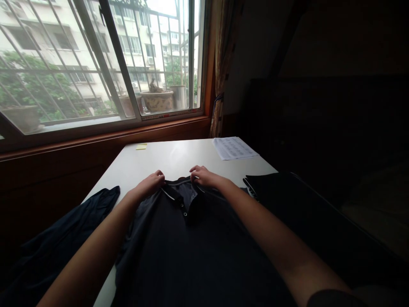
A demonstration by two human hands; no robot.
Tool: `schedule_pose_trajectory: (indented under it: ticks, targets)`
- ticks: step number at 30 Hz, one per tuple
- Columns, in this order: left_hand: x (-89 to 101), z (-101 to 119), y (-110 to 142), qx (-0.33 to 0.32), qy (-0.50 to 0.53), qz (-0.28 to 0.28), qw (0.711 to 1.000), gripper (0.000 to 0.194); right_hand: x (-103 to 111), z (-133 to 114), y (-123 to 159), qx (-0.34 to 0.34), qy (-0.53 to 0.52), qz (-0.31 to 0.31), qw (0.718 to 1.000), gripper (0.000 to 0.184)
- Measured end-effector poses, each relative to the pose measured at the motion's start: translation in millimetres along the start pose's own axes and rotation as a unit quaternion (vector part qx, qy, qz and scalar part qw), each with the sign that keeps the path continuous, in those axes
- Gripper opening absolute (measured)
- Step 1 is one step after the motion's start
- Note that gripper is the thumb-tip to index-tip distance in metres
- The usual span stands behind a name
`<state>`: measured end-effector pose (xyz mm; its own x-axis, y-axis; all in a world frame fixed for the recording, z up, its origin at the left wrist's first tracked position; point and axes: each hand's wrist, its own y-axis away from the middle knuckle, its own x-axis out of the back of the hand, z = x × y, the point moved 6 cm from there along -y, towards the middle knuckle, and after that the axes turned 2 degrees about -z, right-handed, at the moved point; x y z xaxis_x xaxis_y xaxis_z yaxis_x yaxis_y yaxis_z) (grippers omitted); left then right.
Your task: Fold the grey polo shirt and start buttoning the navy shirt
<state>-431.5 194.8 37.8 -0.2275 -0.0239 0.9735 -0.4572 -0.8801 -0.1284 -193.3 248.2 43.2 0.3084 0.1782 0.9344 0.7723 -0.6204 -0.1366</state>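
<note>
A dark polo shirt (191,251) lies front side up on the white table, its collar toward the window. Its button placket hangs open at the neck, and a pale stripe edges the collar. At the collar's left side, my left hand (152,182) pinches the fabric between thumb and fingers. My right hand (204,175) grips the collar on the other side, fingers curled over it. The shirt's lower part runs out of view toward me.
Dark blue cloth (76,226) hangs over the table's left edge. More dark cloth (287,204) lies at the right. Printed sheets (234,148) and yellow sticky notes (141,146) rest on the far part of the white table (172,157). Beyond is a barred window (128,59) with a curtain (220,64).
</note>
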Motion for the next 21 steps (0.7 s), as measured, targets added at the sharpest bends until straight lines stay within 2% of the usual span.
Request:
schedule_pose_trajectory:
  ticks: [7, 12, 16, 18, 21]
  targets:
    - [-21.0, 3.4, 5.9, 0.009, -0.001, 0.072, 0.997, 0.016, -21.5, -3.0, -8.8, -0.008, -0.038, 0.009, 0.999, 0.017]
    - [-15.8, 25.5, 15.4, -0.022, -0.002, 0.111, 0.994, 0.018, -28.5, -1.0, 1.1, -0.010, -0.051, 0.053, 0.997, 0.028]
    - [-11.8, 51.3, 17.3, -0.106, 0.013, 0.076, 0.991, 0.021, -23.7, -0.9, 8.7, -0.010, -0.047, 0.091, 0.995, 0.029]
    - [-12.9, 60.0, 16.8, -0.144, 0.019, 0.049, 0.988, 0.021, -22.1, -3.6, 12.7, 0.006, -0.043, 0.085, 0.995, 0.035]
    - [-16.9, 63.2, 14.0, -0.166, 0.021, 0.026, 0.985, 0.019, -20.7, -8.3, 19.4, 0.025, -0.034, 0.055, 0.998, 0.043]
